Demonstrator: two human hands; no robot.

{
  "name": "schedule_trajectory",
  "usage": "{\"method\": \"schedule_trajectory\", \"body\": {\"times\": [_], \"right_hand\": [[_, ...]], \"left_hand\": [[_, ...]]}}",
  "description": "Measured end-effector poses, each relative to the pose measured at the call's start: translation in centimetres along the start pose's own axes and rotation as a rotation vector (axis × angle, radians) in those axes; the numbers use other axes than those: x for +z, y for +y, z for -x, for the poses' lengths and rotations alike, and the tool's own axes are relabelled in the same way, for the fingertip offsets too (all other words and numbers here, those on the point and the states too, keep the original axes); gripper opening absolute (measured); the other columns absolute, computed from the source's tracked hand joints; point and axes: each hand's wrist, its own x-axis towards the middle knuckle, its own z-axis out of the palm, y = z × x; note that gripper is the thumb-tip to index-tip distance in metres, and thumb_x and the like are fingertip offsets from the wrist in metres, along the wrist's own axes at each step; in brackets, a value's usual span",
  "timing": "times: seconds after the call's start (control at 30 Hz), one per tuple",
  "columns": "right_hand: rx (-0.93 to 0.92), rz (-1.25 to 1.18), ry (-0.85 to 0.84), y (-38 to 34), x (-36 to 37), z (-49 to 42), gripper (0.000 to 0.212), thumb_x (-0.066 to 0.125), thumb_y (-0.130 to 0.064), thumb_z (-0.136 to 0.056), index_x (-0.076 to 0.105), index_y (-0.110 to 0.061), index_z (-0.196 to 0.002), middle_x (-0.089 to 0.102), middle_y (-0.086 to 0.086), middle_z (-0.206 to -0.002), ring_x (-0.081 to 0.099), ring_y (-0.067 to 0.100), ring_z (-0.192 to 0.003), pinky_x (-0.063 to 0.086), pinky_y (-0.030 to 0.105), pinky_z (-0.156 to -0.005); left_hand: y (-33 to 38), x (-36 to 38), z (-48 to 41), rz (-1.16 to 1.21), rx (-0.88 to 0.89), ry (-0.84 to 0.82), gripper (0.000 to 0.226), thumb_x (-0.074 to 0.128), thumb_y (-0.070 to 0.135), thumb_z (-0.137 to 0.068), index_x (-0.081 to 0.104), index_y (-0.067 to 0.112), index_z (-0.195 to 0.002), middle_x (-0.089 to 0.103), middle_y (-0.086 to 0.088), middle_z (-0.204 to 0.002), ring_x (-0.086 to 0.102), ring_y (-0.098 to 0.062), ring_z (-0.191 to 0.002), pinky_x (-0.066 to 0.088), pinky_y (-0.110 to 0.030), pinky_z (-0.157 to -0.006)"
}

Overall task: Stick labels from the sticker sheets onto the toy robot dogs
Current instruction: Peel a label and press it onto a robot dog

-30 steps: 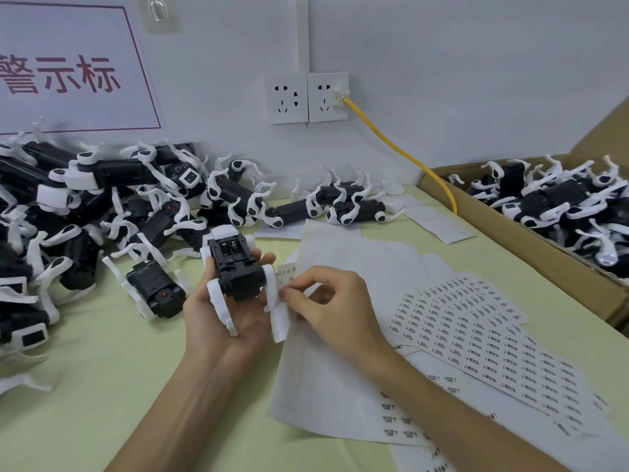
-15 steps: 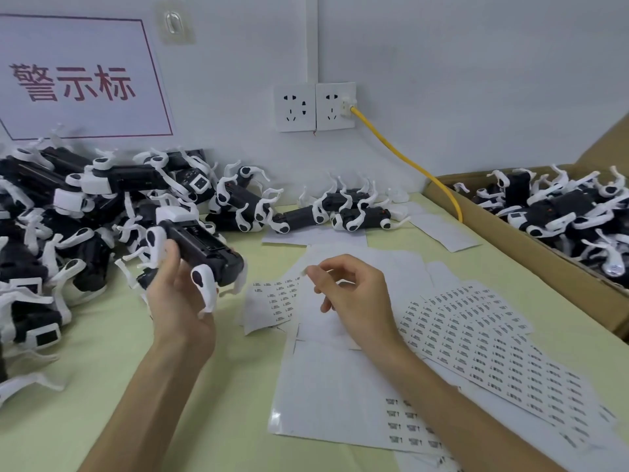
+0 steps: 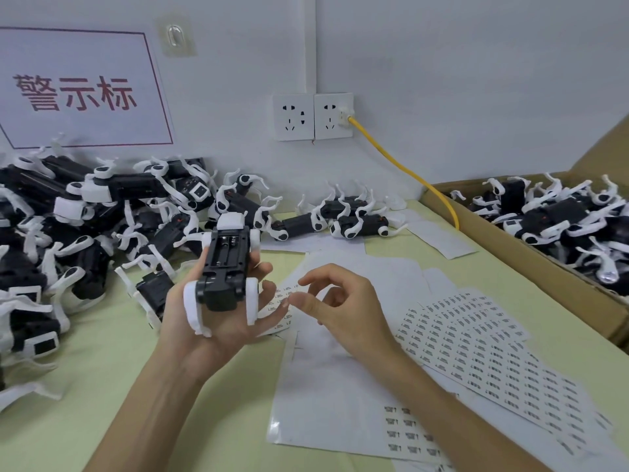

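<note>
The left hand (image 3: 218, 321) is palm-up and cradles one toy robot dog (image 3: 227, 264) belly-up, thumb on one flank, fingers up the other. The battery bay faces the camera. The dog is in the air over the table (image 3: 102, 352), left of the middle and just off the pile. The right hand (image 3: 343, 308) is slack beside it, fingers loosely curled, thumb and forefinger apart. Nothing is visibly held; a label stuck on a fingertip would be too small to tell.

Step as I read it: fetch a label and stick it on the underside. To do it well:
- pick from the small sticker sheet (image 3: 285, 321) right under both hands, lifting by a corner
- hold the dog level
- lay the label on a flat black patch, clear of the battery bay and leg joints
- press from one end so it doesn't crease

Around:
- a pile of dogs (image 3: 85, 233) fills the far-left corner and left edge
- a few more dogs (image 3: 343, 218) lie along the far edge
- full label sheets (image 3: 476, 356) are fanned toward the right edge
- a nearly used sheet (image 3: 323, 403) lies at the near edge
- a cardboard box (image 3: 503, 257) on the right edge holds more dogs
- a yellow cable (image 3: 408, 172) drops from the wall socket (image 3: 333, 115) behind the box

In the way: the white legs stick out round the body and could snag fingers. The loose overlapping sheets may slide while peeling.
</note>
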Motion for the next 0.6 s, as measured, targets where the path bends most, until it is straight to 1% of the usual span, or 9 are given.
{"method": "schedule_trajectory", "body": {"times": [0.07, 0.13, 0.23, 0.3, 0.5, 0.6], "right_hand": [[-0.001, 0.009, -0.004, 0.1, 0.0, 0.1, 0.038, 0.081, -0.061, -0.067, 0.072, -0.033, -0.090, 0.069, -0.008, -0.079, 0.048, 0.016, -0.055, 0.042, 0.026, -0.057], [0.000, 0.023, -0.011, 0.1, 0.0, 0.1, 0.036, 0.083, -0.059, -0.069, 0.072, -0.032, -0.090, 0.069, -0.008, -0.080, 0.047, 0.013, -0.055, 0.041, 0.024, -0.057], [-0.008, 0.016, -0.013, -0.1, 0.0, 0.1, 0.041, 0.082, -0.065, -0.067, 0.072, -0.032, -0.090, 0.069, -0.009, -0.080, 0.048, 0.011, -0.054, 0.041, 0.020, -0.056], [-0.008, 0.029, -0.009, -0.1, -0.1, 0.1, 0.042, 0.081, -0.064, -0.066, 0.072, -0.032, -0.090, 0.069, -0.010, -0.080, 0.048, 0.008, -0.053, 0.041, 0.018, -0.056], [0.002, 0.122, -0.014, 0.0, 0.0, 0.3, 0.024, 0.087, -0.044, -0.075, 0.072, -0.031, -0.089, 0.069, -0.009, -0.080, 0.048, 0.008, -0.054, 0.041, 0.018, -0.057], [0.061, 0.095, -0.013, -0.1, 0.1, 0.0, 0.008, 0.080, -0.030, -0.088, 0.074, -0.027, -0.083, 0.070, -0.009, -0.078, 0.055, 0.013, -0.052, 0.043, 0.021, -0.058]], "left_hand": [[-0.1, 0.1, 0.0, 0.001, -0.040, -0.010, 0.051, 0.041, 0.049, -0.107, 0.077, 0.013, -0.111, 0.072, -0.006, -0.104, 0.066, -0.026, -0.085, 0.052, -0.054, -0.092], [-0.2, 0.3, 0.0, 0.000, -0.054, -0.013, 0.052, 0.046, 0.052, -0.105, 0.077, 0.010, -0.106, 0.072, -0.009, -0.101, 0.066, -0.028, -0.083, 0.052, -0.055, -0.092], [-0.4, 0.4, 0.1, -0.041, -0.025, -0.014, 0.051, 0.048, 0.054, -0.103, 0.075, 0.011, -0.110, 0.070, -0.009, -0.103, 0.064, -0.026, -0.082, 0.053, -0.051, -0.090], [-0.3, 0.5, 0.1, -0.059, -0.007, -0.011, 0.050, 0.047, 0.054, -0.103, 0.074, 0.013, -0.112, 0.070, -0.007, -0.103, 0.065, -0.024, -0.081, 0.053, -0.048, -0.089], [-0.3, 1.0, 0.3, -0.065, 0.019, -0.023, 0.055, 0.041, 0.054, -0.106, 0.077, 0.013, -0.109, 0.072, -0.005, -0.103, 0.068, -0.022, -0.082, 0.058, -0.041, -0.080], [-0.5, 1.1, 0.3, -0.108, 0.074, 0.028, 0.052, 0.049, 0.055, -0.102, 0.075, 0.012, -0.111, 0.070, -0.012, -0.105, 0.064, -0.026, -0.081, 0.058, -0.042, -0.083]]}}
